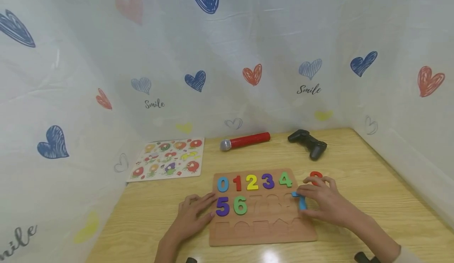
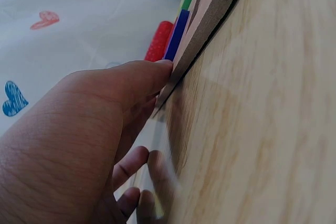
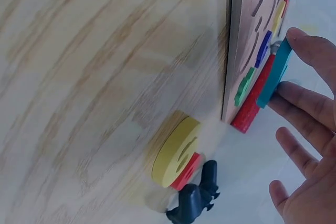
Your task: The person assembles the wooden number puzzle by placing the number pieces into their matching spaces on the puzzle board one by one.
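A wooden number board (image 1: pixel 264 237) lies on the table, its top row holding 0 to 4. Below these sit a purple 5 (image 1: pixel 222 206) and a green 6 (image 1: pixel 240 205). My right hand (image 1: pixel 328 202) pinches a blue number 7 (image 1: pixel 302 203) between thumb and fingers, over the right end of the board's middle row. In the right wrist view the blue piece (image 3: pixel 275 73) is raised off the board face. My left hand (image 1: pixel 193 215) rests against the board's left edge, thumb and fingertips touching it beside the 5.
Right of the board lie a red number piece (image 1: pixel 316 177) and a yellow number piece (image 3: pixel 177 150), which my right hand hides in the head view. Behind are a red microphone (image 1: pixel 248 140), a black game controller (image 1: pixel 307 142) and a fruit puzzle board (image 1: pixel 142 175). Heart-printed curtains border the table.
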Tool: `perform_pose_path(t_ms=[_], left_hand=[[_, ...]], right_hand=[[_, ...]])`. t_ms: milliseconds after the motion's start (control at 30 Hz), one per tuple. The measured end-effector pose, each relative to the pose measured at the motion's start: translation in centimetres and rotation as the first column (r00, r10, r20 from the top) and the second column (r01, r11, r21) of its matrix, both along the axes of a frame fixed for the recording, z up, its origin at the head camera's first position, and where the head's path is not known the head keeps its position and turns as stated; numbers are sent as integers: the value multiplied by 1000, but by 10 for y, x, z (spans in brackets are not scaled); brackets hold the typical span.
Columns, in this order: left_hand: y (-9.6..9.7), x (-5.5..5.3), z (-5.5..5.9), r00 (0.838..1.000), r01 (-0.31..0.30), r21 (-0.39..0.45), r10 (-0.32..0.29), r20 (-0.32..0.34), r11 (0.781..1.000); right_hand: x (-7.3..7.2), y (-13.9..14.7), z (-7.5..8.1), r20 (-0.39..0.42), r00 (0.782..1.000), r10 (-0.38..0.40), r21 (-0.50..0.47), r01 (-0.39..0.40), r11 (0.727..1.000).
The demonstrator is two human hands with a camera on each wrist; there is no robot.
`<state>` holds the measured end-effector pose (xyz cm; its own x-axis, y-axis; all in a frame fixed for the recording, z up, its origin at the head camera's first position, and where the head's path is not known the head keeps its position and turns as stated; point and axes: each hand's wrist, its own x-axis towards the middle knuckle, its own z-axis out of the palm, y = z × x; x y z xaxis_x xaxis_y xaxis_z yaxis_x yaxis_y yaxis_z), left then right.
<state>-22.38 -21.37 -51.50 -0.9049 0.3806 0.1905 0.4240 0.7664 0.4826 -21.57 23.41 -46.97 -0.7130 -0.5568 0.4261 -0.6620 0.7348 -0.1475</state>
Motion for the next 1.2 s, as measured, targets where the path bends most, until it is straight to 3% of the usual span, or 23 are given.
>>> perform_pose_path(t_ms=[300,600,1200], left_hand=[[2,1,3,1000,-6,-12,6,-3,1000],[1,2,5,1000,6,1,-6,4,1000],[0,2,3,1000,5,-9,-5,4,1000]], right_hand=[[-1,-8,-1,35,999,-9,6,8,1000],[-3,-17,-1,-8,1000,26,-5,-26,1000],[-6,-44,2,27,998,49,36,-49,998]])
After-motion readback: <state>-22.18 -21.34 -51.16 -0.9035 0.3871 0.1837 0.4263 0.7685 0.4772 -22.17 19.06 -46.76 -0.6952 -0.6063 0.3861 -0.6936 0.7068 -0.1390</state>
